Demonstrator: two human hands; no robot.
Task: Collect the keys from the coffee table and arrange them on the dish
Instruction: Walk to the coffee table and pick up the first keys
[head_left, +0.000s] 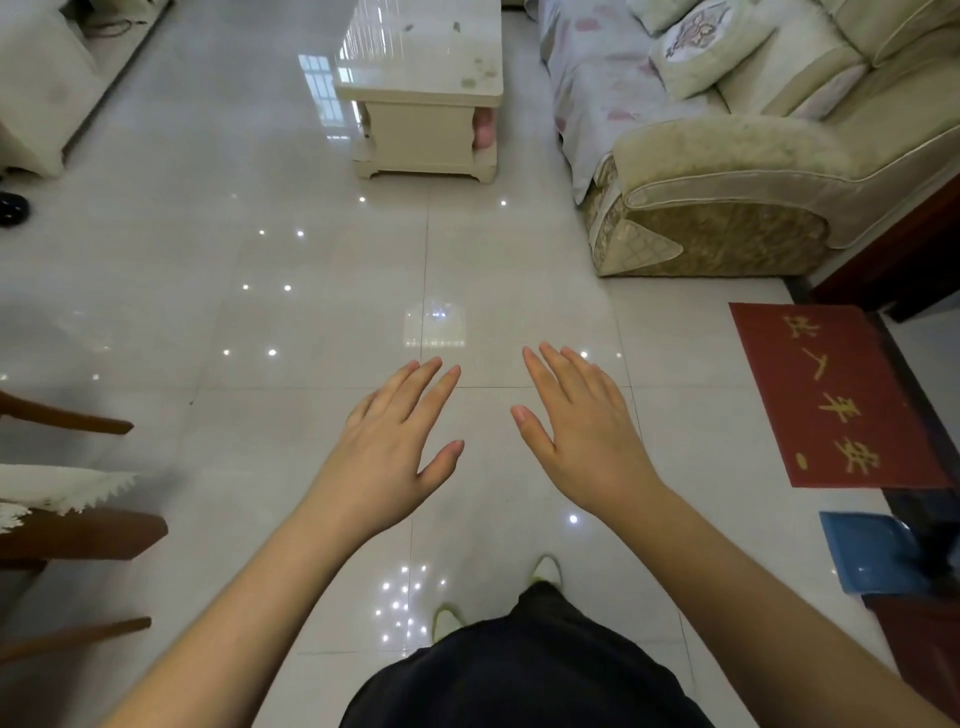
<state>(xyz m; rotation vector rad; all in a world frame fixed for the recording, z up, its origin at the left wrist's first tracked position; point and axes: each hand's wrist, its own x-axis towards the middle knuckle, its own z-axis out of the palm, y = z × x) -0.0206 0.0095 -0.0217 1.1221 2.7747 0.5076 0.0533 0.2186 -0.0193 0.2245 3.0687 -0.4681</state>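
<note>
Both arms reach forward at about waist height, palms down, over bare glossy floor tiles (291, 260). Left hand (387, 441) is flat, fingers spread and slack, thumb angled inward, gripping nothing. Right hand (582, 431) mirrors it just beside: fingers loosely fanned, thumb out toward the left hand, nothing in it. The two hands are apart, not touching. Coffee table (423, 78), cream with a shiny pale top, stands well beyond the hands, straight ahead at the top of the view; only its near end shows. Faint greenish marks lie on its top near the right edge; no keys or dish can be made out there, too small or glared to tell. A pinkish object sits tucked under the table's right side. Right of the coffee table, a cream sofa (727, 156) with cushions and a floral cover. A red doormat (831, 395) lies nearer than the sofa, far right of the table. Wooden chair legs (67, 421) show on the far left.
</note>
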